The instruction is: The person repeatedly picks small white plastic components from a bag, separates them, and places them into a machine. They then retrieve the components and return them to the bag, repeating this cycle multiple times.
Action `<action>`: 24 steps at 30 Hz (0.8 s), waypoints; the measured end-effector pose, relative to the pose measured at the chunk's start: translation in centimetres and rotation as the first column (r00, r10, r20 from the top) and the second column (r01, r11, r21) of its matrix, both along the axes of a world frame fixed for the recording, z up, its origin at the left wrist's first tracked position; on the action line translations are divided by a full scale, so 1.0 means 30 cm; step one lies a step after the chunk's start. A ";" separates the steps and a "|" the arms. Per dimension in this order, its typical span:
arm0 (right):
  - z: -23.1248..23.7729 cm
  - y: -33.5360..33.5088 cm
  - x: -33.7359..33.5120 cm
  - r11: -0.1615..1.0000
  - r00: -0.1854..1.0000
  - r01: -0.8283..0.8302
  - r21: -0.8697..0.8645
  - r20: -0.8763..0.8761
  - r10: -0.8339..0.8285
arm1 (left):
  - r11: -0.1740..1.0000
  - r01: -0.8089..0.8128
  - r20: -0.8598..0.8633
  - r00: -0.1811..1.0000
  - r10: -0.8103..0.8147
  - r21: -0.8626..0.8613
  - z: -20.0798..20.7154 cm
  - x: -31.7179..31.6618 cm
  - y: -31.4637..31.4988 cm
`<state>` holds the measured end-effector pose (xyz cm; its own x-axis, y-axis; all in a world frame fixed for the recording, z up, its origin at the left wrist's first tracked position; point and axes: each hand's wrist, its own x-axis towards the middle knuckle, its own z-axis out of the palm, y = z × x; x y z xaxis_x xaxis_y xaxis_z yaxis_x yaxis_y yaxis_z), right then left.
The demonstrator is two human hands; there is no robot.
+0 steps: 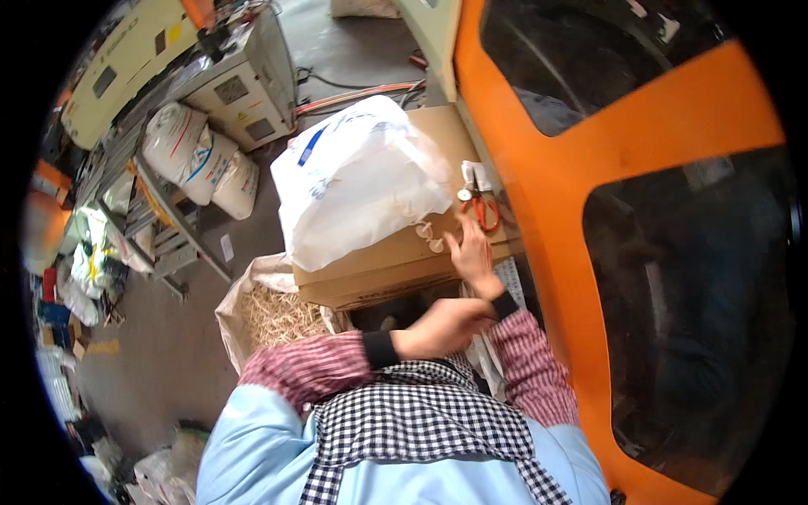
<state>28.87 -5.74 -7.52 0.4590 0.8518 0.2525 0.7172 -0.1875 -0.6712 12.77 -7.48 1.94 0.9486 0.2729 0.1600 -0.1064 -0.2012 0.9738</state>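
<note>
My right hand (473, 254) reaches over the right part of a cardboard box (379, 288), thumb and fingers apart, with nothing visible in it. Close to its fingertips lie a few small pale plastic pieces (435, 245). Just beyond is a red-handled cutting tool (481, 212), either scissors or nippers. My left hand (442, 326) crosses in front of my body to my right wrist, by the dark cuff; its fingers are smeared and partly hidden. A large white plastic bag (353, 189) covers much of the box top.
An open woven sack (240, 316) of thin beige strips (282, 316) stands left of the box. An orange machine panel (547, 202) with dark windows rises close on my right. Full white sacks (198, 156), a metal rack (172, 244) and a grey cabinet (244, 88) stand at the far left.
</note>
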 end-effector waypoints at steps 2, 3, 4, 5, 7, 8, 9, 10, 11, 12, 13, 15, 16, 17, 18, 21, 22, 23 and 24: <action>-0.077 0.174 0.022 0.996 0.995 0.087 0.007 0.056 -0.087 | 0.966 -0.253 -0.251 0.940 0.233 -0.051 -0.091 -0.187 0.100; -0.128 0.235 0.032 0.995 0.994 0.096 0.027 0.048 -0.098 | 0.943 -0.326 -0.338 0.897 0.284 -0.074 -0.103 -0.275 0.122; -0.185 0.286 0.046 0.993 0.993 0.106 0.048 0.042 -0.108 | 0.913 -0.398 -0.421 0.846 0.328 -0.090 -0.114 -0.347 0.136; -0.227 0.316 0.061 0.997 0.998 0.066 0.034 0.007 -0.066 | 0.880 -0.455 -0.438 0.824 0.360 -0.132 -0.140 -0.403 0.141; -0.252 0.332 0.047 0.993 0.997 0.062 0.100 -0.061 -0.056 | 0.839 -0.515 -0.481 0.788 0.384 -0.176 -0.171 -0.488 0.153; -0.239 0.315 0.035 0.988 0.995 0.085 0.130 -0.058 -0.078 | 0.815 -0.536 -0.473 0.789 0.391 -0.220 -0.176 -0.506 0.158; -0.148 0.294 -0.006 0.982 0.986 0.085 0.170 -0.155 -0.059 | 0.787 -0.559 -0.462 0.788 0.407 -0.259 -0.180 -0.520 0.169; -0.066 0.262 -0.038 0.973 0.968 0.103 0.208 -0.248 -0.049 | 0.766 -0.569 -0.450 0.792 0.412 -0.300 -0.180 -0.527 0.183; -0.079 0.236 -0.038 0.965 0.920 0.125 0.232 -0.390 -0.025 | 0.694 -0.593 -0.442 0.793 0.419 -0.409 -0.197 -0.519 0.202; -0.002 0.209 -0.083 0.963 0.882 0.095 0.254 -0.469 0.037 | 0.713 -0.570 -0.414 0.812 0.412 -0.408 -0.188 -0.512 0.233; 0.048 0.191 -0.122 0.970 0.740 0.062 0.234 -0.663 0.113 | 0.722 -0.575 -0.375 0.812 0.448 -0.384 -0.169 -0.488 0.258; 0.140 0.156 -0.200 0.979 0.513 0.018 0.205 -0.842 0.167 | 0.751 -0.496 -0.304 0.867 0.396 -0.436 -0.109 -0.441 0.314; 0.170 0.149 -0.243 0.982 0.473 -0.004 0.188 -0.865 0.168 | 0.756 -0.414 -0.267 0.909 0.320 -0.507 -0.087 -0.431 0.344; 0.179 0.146 -0.272 0.981 0.421 -0.018 0.191 -0.889 0.181 | 0.764 -0.322 -0.248 0.944 0.217 -0.559 -0.075 -0.423 0.375; 0.148 0.146 -0.282 0.978 0.380 -0.041 0.202 -0.903 0.203 | 0.734 -0.262 -0.209 0.964 0.165 -0.627 -0.052 -0.418 0.395; 0.160 0.130 -0.332 0.980 0.416 -0.025 0.196 -0.889 0.188 | 0.674 -0.276 -0.246 0.959 0.142 -0.685 -0.036 -0.431 0.423; 0.167 0.117 -0.346 0.977 0.479 -0.004 0.215 -0.857 0.191 | 0.644 -0.302 -0.233 0.953 0.192 -0.703 -0.029 -0.429 0.414; 0.173 0.103 -0.360 0.970 0.533 0.010 0.241 -0.822 0.199 | 0.614 -0.332 -0.224 0.942 0.249 -0.716 -0.026 -0.432 0.406; 0.197 0.075 -0.372 0.961 0.550 -0.076 0.264 -0.793 0.261 | 0.608 -0.343 -0.208 0.936 0.283 -0.716 -0.028 -0.434 0.401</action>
<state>17.71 -3.49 -1.60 0.3978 0.9175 -0.0006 -0.1496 0.0643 -0.9866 -0.25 4.55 1.11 0.7827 0.5526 -0.2864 -0.1045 0.5703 0.8148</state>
